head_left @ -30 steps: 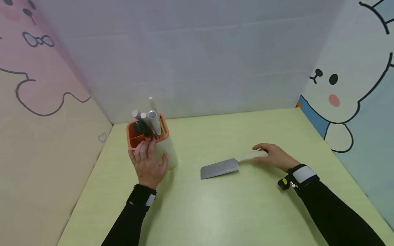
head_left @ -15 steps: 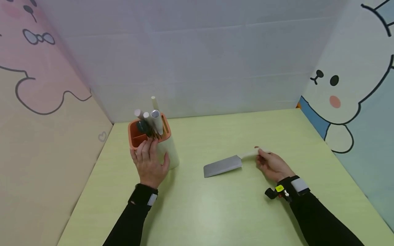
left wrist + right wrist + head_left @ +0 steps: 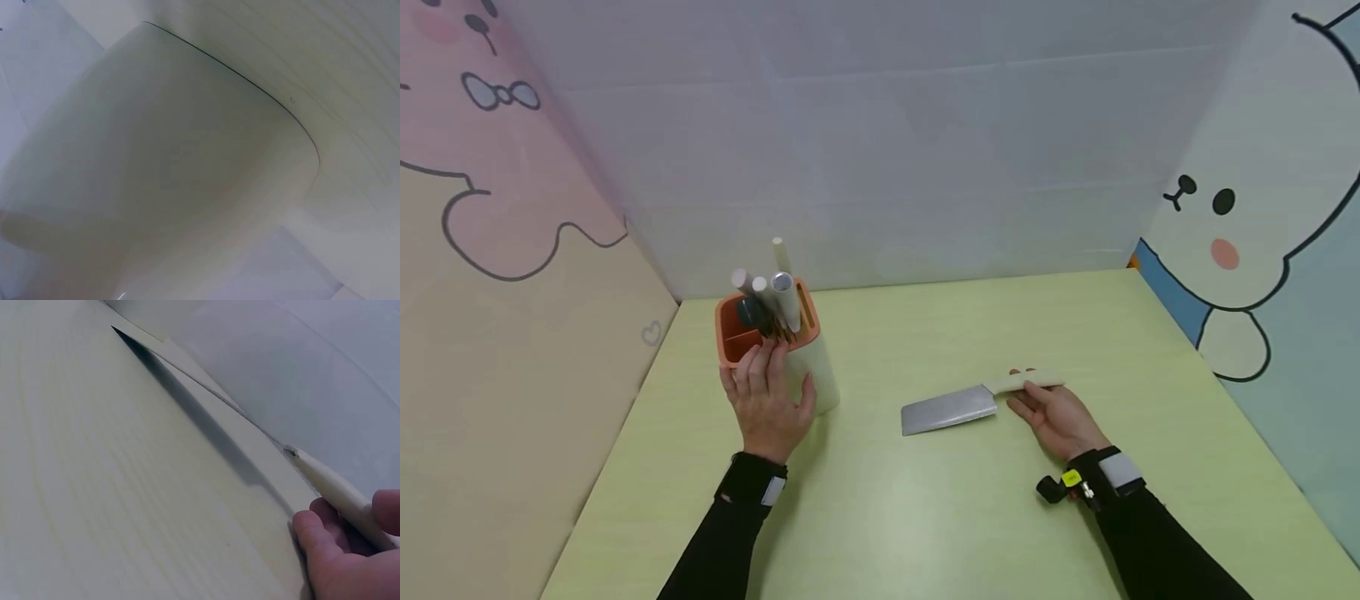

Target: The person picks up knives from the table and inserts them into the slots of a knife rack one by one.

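A cleaver [image 3: 947, 411] with a grey blade and off-white handle lies over the table, blade pointing left. My right hand [image 3: 1054, 423] holds its handle, palm turned up, thumb above and fingers beneath. In the right wrist view the handle [image 3: 337, 494] sits between thumb and fingers, raised off the surface, and the blade casts a shadow below it. My left hand [image 3: 769, 404] rests against the front of a white knife holder [image 3: 818, 371] with an orange top, fingertips at its rim, thumb spread right. The holder's white wall [image 3: 175, 137] fills the left wrist view.
Several pale handles [image 3: 784, 296] and a dark one [image 3: 751, 313] stick up from the holder. The light green table [image 3: 917, 517] ends at a white back wall [image 3: 880, 167]. Cartoon-printed panels stand at left and right.
My right hand has turned from palm down over the handle to palm up, fingers now under it. The handle has lifted slightly. My left hand has stayed on the holder.
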Tool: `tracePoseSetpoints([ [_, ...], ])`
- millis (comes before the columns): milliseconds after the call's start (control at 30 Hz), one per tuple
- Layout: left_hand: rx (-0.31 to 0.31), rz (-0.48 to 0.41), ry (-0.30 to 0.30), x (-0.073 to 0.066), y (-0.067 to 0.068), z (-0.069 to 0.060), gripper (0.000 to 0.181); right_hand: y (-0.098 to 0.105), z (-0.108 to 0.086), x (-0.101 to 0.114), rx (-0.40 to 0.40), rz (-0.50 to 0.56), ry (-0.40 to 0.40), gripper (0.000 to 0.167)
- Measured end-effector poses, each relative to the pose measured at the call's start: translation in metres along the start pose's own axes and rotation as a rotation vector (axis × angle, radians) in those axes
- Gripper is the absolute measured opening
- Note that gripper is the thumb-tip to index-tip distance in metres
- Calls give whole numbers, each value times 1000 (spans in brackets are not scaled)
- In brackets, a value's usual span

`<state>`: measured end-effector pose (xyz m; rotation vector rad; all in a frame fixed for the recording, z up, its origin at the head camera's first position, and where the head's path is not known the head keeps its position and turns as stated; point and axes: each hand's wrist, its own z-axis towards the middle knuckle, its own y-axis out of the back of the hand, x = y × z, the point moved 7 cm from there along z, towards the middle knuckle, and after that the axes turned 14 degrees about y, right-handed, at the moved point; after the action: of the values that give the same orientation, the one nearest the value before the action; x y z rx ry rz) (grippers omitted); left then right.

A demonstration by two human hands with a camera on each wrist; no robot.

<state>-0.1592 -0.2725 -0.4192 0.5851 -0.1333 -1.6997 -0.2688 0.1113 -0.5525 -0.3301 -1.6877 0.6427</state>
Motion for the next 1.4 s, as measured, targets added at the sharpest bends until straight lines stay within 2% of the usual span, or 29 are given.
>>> tracePoseSetpoints([
  [167, -24, 0, 2, 1, 1, 0, 55, -2, 1, -1, 28, -1, 27, 63],
  [433, -3, 0, 5, 1, 0, 0, 55, 2, -2, -2, 75, -63, 90, 63],
  [633, -17, -6, 10, 1, 3, -1, 53, -1, -6, -4, 105, -33, 109, 64],
  [833, -7, -22, 28, 0, 0, -2, 51, 2, -6, -1, 73, -58, 159, 62],
  [967, 10, -18, 31, -1, -1, -2, 51, -1, -9, 7, 61, -87, 221, 55],
  [1100, 17, -11, 19, -1, 0, -2, 53, -16, -12, 23, 94, -134, 318, 42],
  [1200, 23, -4, 13, 0, 0, -2, 54, -34, -11, 42, 138, -198, 417, 33],
  [1400, 28, 1, 13, 1, 0, -2, 54, -81, -4, 84, 168, -476, 601, 36],
])
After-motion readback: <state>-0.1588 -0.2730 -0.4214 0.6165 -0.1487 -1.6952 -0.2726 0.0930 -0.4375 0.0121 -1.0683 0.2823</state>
